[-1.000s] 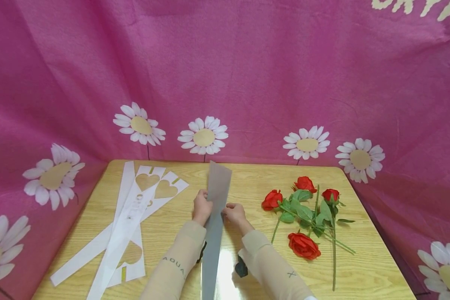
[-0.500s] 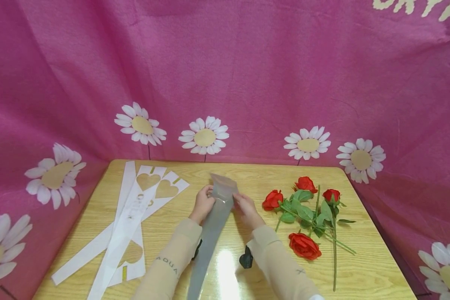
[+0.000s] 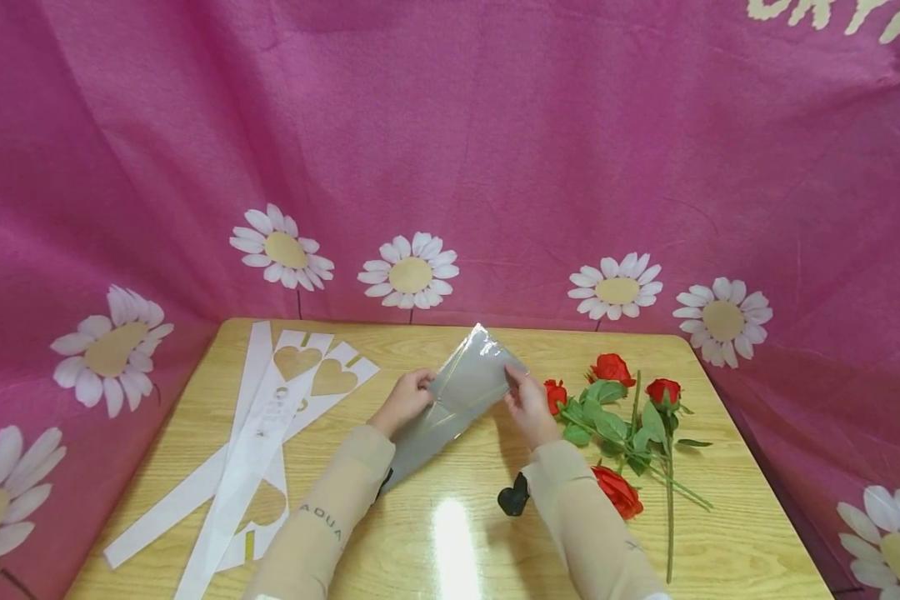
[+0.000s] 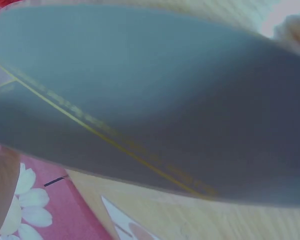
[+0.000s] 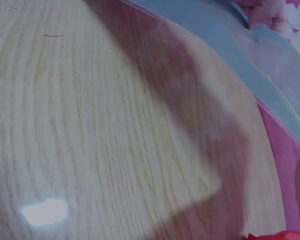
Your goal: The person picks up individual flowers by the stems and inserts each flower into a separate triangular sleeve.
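Observation:
Both hands hold a grey, tapered flower sleeve (image 3: 471, 385) of shiny film above the middle of the table. Its wide end points away and to the right, and its narrow end runs back under the left forearm. My left hand (image 3: 407, 400) pinches the sleeve's left edge. At the right corner of the wide end, my right hand (image 3: 529, 408) grips between thumb and fingers. Thin gold lines cross the sleeve (image 4: 140, 85) in the left wrist view, where it hides most of the left hand. From the right wrist, the sleeve (image 5: 235, 50) shows at the upper right.
White tapered sleeves (image 3: 258, 425) with heart cutouts lie crossed on the table's left side. Several red roses (image 3: 611, 369) with green leaves (image 3: 607, 421) lie at the right, partly behind the right arm. A pink daisy-print cloth (image 3: 495, 167) surrounds the wooden table (image 3: 330, 533).
The sleeve has turned from nearly straight ahead to slanting right, with its wide end spread flatter. My right hand has moved right and slightly up towards the roses, away from the left hand.

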{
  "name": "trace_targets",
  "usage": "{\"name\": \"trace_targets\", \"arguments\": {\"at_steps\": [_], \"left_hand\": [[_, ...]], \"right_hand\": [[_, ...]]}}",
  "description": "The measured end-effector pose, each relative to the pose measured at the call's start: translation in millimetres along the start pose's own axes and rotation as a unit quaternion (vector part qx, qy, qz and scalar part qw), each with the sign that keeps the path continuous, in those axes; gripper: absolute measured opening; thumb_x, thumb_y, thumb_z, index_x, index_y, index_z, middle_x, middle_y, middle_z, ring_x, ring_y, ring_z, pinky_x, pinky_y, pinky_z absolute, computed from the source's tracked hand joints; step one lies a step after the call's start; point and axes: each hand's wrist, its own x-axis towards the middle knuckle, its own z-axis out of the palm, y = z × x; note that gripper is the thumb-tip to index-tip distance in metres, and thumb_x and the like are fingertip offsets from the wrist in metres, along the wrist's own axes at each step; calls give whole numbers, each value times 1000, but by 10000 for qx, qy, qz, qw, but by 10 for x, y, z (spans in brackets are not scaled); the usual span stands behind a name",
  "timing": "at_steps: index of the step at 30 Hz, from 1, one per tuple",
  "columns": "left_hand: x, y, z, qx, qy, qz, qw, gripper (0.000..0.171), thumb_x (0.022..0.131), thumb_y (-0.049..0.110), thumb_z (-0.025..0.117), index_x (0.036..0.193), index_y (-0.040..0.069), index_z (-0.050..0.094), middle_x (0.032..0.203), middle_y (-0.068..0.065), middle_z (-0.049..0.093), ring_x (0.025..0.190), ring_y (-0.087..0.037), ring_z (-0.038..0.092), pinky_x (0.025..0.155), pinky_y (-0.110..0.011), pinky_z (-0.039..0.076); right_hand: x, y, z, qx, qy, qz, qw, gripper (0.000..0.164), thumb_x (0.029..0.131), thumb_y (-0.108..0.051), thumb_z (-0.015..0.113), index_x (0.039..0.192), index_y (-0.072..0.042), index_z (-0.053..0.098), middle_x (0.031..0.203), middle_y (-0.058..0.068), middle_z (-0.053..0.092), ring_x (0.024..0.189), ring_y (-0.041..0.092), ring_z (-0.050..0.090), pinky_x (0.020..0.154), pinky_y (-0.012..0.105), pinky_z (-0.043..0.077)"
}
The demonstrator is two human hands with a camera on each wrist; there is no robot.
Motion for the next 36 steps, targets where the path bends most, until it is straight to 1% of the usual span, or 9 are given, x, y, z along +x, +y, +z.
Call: {"name": "trace_targets", "arguments": {"at_steps": [4, 8, 10, 12, 18, 22, 26, 33, 36], "left_hand": [[-4, 38, -55, 418, -242, -1, 9988, 31, 69, -7, 49, 98, -5, 59, 77, -6, 53, 71, -15, 46, 62, -23, 39], [-14, 54, -99, 741, -429, 22, 9963, 29, 70, -7, 49, 96, -3, 59, 74, -4, 48, 69, -15, 43, 60, -24, 36], [-16, 41, -111, 866, -492, 79, 9950, 27, 69, -7, 49, 94, -2, 60, 73, -5, 48, 68, -15, 42, 59, -24, 35], [-16, 22, -123, 982, -558, 125, 9935, 26, 69, -6, 48, 92, -1, 60, 73, -6, 48, 67, -15, 41, 57, -23, 34], [13, -60, -138, 1207, -736, 27, 9900, 26, 69, -8, 48, 90, -2, 61, 78, -10, 55, 71, -19, 48, 61, -29, 42], [112, -319, -104, 1211, -896, 309, 9881, 24, 69, -4, 50, 89, 3, 61, 79, -7, 57, 72, -20, 50, 62, -32, 44], [108, -455, -50, 1352, -829, 525, 9859, 18, 71, -2, 50, 86, 3, 59, 72, -5, 51, 66, -18, 47, 57, -30, 41], [-60, -356, -17, 1423, -582, 115, 9880, 14, 75, -4, 53, 88, -3, 59, 77, -11, 56, 70, -23, 50, 62, -34, 44], [23, -574, 5, 1348, -513, 571, 9879, 12, 80, 1, 53, 90, 2, 60, 81, -7, 58, 75, -20, 53, 67, -31, 46]], "right_hand": [[-634, -371, 267, -492, 40, 107, 9987, 19, 92, -10, 52, 88, -21, 67, 82, -13, 62, 80, 2, 55, 64, 12, 42], [-696, -463, 209, -1279, -50, 95, 9917, 16, 89, -7, 56, 88, -18, 68, 79, -13, 65, 71, 1, 56, 53, 13, 40], [-659, -472, 157, -1897, -181, -7, 9817, 16, 88, -7, 57, 101, -9, 66, 79, -9, 64, 68, 3, 55, 53, 14, 41], [-660, -488, 120, -2575, -426, -166, 9652, 25, 87, -5, 58, 111, 0, 61, 82, -6, 63, 68, 4, 54, 56, 16, 43], [-780, -559, 88, -4479, -1105, -465, 8860, 38, 84, -5, 59, 118, 12, 54, 94, 13, 65, 72, 9, 57, 64, 24, 48], [-840, -546, 89, -4988, -1230, -471, 8567, 32, 83, -4, 59, 110, 14, 57, 99, 21, 64, 77, 13, 59, 69, 30, 53], [-891, -504, 87, -5177, -1200, -456, 8458, 26, 85, -4, 58, 102, 15, 61, 89, 13, 64, 73, 12, 58, 68, 32, 55], [-959, -434, 71, -5109, -1322, -376, 8486, 24, 85, -3, 59, 98, 16, 61, 76, 5, 61, 65, 10, 56, 65, 32, 55], [-982, -412, 75, -5062, -1294, -349, 8520, 23, 84, -2, 59, 98, 16, 62, 76, 9, 64, 65, 11, 58, 68, 36, 55]]}}
